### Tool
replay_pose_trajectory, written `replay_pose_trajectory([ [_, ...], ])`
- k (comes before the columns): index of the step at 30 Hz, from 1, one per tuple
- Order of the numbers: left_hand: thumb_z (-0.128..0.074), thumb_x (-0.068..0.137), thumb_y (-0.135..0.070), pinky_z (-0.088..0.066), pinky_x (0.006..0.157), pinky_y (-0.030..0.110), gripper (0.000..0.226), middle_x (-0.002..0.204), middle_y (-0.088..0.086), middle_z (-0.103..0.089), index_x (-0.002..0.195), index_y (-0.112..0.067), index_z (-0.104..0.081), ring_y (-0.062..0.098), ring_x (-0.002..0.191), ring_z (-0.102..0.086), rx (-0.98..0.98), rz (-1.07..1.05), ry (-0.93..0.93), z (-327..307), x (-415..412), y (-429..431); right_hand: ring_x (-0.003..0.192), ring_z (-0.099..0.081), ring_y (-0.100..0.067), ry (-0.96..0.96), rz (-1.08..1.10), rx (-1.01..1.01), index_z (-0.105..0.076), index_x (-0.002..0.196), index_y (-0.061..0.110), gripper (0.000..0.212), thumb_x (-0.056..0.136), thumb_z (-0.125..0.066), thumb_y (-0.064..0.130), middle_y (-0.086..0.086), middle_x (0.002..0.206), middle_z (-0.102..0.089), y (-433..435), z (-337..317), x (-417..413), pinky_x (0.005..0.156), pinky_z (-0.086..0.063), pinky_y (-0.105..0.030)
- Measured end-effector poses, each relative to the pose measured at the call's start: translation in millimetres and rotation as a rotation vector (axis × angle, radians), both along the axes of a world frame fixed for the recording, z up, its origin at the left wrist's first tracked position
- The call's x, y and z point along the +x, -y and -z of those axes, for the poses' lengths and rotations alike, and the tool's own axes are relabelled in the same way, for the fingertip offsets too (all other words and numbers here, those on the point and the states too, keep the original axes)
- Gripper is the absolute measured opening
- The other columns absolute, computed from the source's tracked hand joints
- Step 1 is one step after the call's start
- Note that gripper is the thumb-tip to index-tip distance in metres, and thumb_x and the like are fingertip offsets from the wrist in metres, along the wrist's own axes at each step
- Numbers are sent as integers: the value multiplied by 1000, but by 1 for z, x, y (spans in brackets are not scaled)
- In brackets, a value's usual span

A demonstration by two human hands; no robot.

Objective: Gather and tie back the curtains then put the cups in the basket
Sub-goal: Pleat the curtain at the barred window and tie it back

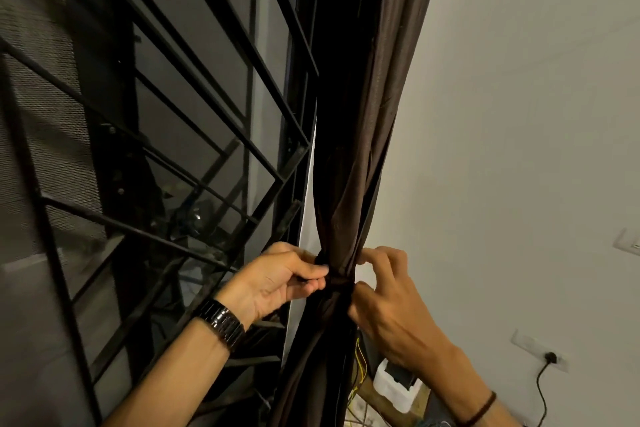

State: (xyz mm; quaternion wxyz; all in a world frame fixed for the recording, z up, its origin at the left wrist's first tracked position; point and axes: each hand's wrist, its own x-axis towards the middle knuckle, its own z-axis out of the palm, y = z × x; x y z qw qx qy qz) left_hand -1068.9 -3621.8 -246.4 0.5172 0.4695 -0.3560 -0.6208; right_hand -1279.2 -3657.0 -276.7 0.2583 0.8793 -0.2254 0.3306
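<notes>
Much of the scene is dark or cropped: the top of the brown curtain (367, 135) runs out of the frame above, its lower folds drop out of sight at the bottom edge, and no cups or basket show anywhere. Beyond the black window grille (166, 121), left of the curtain, the glass gives only dim shapes that cannot be made out. Low to the right of the curtain, a white box (391, 388) and some yellow wires (360, 364) are partly hidden behind the fabric and the right forearm. The curtain itself hangs gathered into a narrow bunch between grille and pale wall (519, 149), cinched at a dark tie band (337, 279) wrapped around it. The left hand (280, 279), with a dark metal watch (221, 322) on its wrist, presses against the left side of the curtain at the band, fingers curled and pinching the band's end. The right hand (384, 298) sits against the curtain's right side at the same height, fingers bent, tips touching the fabric by the band; whether it actually holds anything cannot be told. A wall socket (550, 357) with a black plug sits farther right of the curtain.
</notes>
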Motion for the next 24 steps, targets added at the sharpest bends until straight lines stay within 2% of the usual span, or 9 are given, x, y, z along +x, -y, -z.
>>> replay_pose_trajectory([
  [5,-68,90,14,-51,41,18,34,63,18,-64,108,-7,-48,14,43,-56,-42,-88,27,-9,16,-1,113,-49,-35,-199,-5,-195,-64,60,8,34,91,-54,19,-13,115,-60,4,-8,-14,87,-39,-36],
  [9,-68,94,8,-51,46,26,28,66,15,-68,103,-8,-49,16,45,-58,-163,-131,350,-14,8,-4,118,-53,-34,-272,7,-54,-67,73,15,25,92,-55,26,-10,128,-58,7,-20,-16,82,-54,-42],
  [12,-75,89,-2,-58,57,39,36,67,3,-73,97,-31,-55,14,51,-66,-311,-288,684,-14,3,-1,132,-43,-16,80,-91,281,-59,107,35,18,93,-58,47,7,148,-36,4,-45,-16,94,-50,-26],
  [13,-78,85,-6,-60,63,35,43,72,-3,-74,98,-40,-55,9,56,-68,-376,-397,766,-19,1,-1,135,-40,-11,240,-128,392,-51,119,44,32,89,-60,55,15,151,-27,2,-60,-13,97,-45,-21],
  [15,-81,84,-14,-54,73,16,65,95,-19,-74,103,-66,-48,-3,80,-70,-577,-639,774,-49,-6,-1,141,-37,-5,530,-195,461,-37,136,55,63,79,-63,64,23,154,-21,2,-104,-2,106,-43,-27],
  [17,-75,89,-32,-43,95,11,70,133,-31,-58,120,-81,-36,-10,119,-58,-848,-789,747,-92,-19,-5,145,-33,-5,655,-270,381,-23,148,58,86,75,-65,70,23,159,-17,8,-157,15,112,-44,-39],
  [19,-58,87,-52,-28,116,23,72,161,-36,-28,146,-72,-21,-10,149,-29,-1089,-776,826,-136,-29,-5,149,-29,-6,679,-342,309,-9,152,60,96,74,-62,75,23,164,-10,11,-208,35,114,-43,-46],
  [21,-44,89,-53,-18,124,34,80,170,-31,-4,157,-62,-4,-5,157,-7,-1286,-769,965,-176,-33,7,146,-30,-1,704,-439,272,-3,153,61,98,76,-61,75,22,165,-8,15,-256,51,114,-45,-43],
  [24,-42,93,-50,-13,128,43,84,171,-29,11,158,-59,10,2,160,2,-1437,-818,1069,-232,-30,28,138,-37,7,765,-587,199,-4,158,50,99,83,-67,66,16,161,-24,26,-317,66,111,-44,-20],
])
